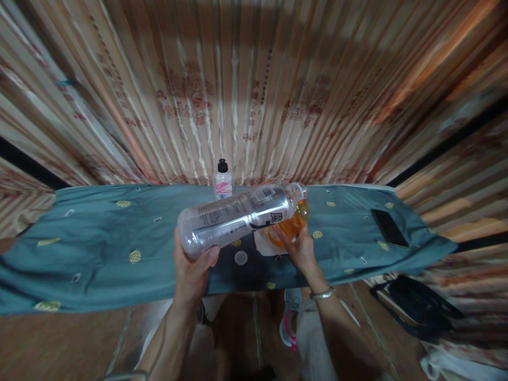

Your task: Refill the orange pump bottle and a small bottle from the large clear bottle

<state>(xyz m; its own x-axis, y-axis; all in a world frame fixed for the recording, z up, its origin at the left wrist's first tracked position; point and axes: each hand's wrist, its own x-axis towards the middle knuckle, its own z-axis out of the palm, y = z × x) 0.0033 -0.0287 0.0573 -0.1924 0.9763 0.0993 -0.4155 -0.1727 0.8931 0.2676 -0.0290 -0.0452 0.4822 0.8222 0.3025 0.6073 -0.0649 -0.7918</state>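
Clear bottle tipped sideways, base gripped in left hand, neck over orange container steadied by right hand.

A clear plastic bottle with a printed label lies nearly on its side in the air, base at eight o'clock, open neck pointing toward two o'clock. It looks almost empty. Its mouth meets an amber-orange see-through container just beyond, at the bottle's three o'clock, sitting low over a teal cloth-covered table. A small white round cap rests on the cloth at the bottle's six o'clock.
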